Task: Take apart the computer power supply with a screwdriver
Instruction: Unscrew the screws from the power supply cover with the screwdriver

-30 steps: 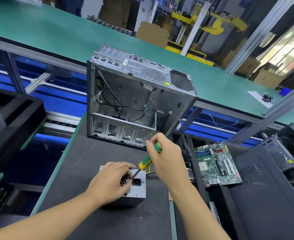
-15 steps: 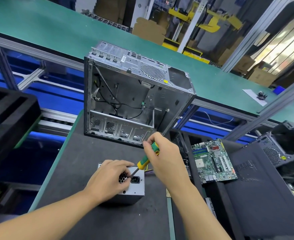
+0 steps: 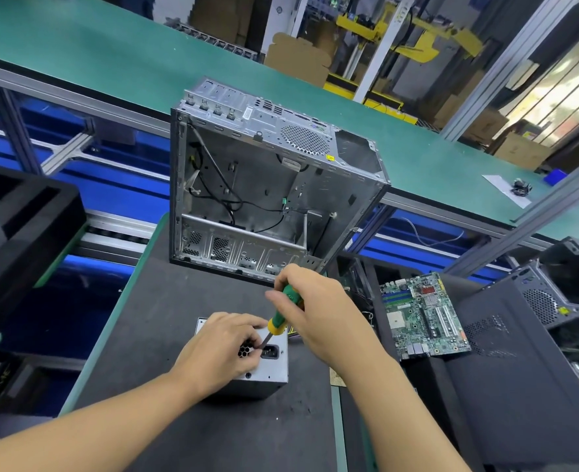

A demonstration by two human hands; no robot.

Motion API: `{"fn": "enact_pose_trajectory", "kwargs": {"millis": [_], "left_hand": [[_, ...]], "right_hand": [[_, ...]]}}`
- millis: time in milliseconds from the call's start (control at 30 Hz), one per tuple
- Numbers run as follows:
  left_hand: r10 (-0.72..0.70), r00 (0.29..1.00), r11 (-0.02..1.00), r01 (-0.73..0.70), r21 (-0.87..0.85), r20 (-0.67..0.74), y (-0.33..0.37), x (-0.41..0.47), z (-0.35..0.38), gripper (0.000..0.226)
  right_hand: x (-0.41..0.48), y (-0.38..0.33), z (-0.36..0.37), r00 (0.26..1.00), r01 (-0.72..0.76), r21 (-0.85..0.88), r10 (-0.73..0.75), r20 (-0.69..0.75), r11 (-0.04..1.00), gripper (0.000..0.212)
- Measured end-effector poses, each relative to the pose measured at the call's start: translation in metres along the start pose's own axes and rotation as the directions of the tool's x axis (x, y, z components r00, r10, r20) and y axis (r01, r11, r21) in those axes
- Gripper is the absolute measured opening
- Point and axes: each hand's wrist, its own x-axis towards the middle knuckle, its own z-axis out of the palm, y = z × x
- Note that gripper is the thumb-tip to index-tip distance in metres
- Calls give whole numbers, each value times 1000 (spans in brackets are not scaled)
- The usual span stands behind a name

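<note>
A grey metal power supply (image 3: 274, 367) sits on the dark mat, its socket face turned up. My left hand (image 3: 220, 349) lies over its left part, fingers curled on the grille, holding it down. My right hand (image 3: 318, 311) grips the green and yellow handle of a screwdriver (image 3: 279, 316). The shaft slants down to the left and its tip meets the top face beside my left fingertips. The screw itself is hidden by the fingers.
An empty silver computer case (image 3: 264, 185) stands open just behind the power supply. A green motherboard (image 3: 424, 313) lies to the right on black case panels (image 3: 519, 386). A black foam tray (image 3: 19, 226) sits at the left. A green conveyor (image 3: 111, 52) runs behind.
My right hand has shifted its hold on the screwdriver handle, the tip staying at the same spot. My left hand stays on the power supply. The view has moved slightly.
</note>
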Motion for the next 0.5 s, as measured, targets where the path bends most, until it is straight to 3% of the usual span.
{"fn": "enact_pose_trajectory", "kwargs": {"millis": [167,267,367,500], "left_hand": [[4,1000,1000,-4,25,-6,-2,0,2,11],[-1,1000,1000,1,21,3,-2,0,0,18],[3,999,1000,-3,-15,39,-1,3,-5,29],[7,999,998,-5,-55,41,1,3,-8,25]], "right_hand": [[2,-1,0,998,-37,-21,36,-53,999,24],[1,-2,-1,998,-35,-24,34,-46,999,23],[-3,-5,-3,1000,-30,-21,29,-8,999,20],[-4,-9,-8,997,-30,-47,33,64,998,17]]}}
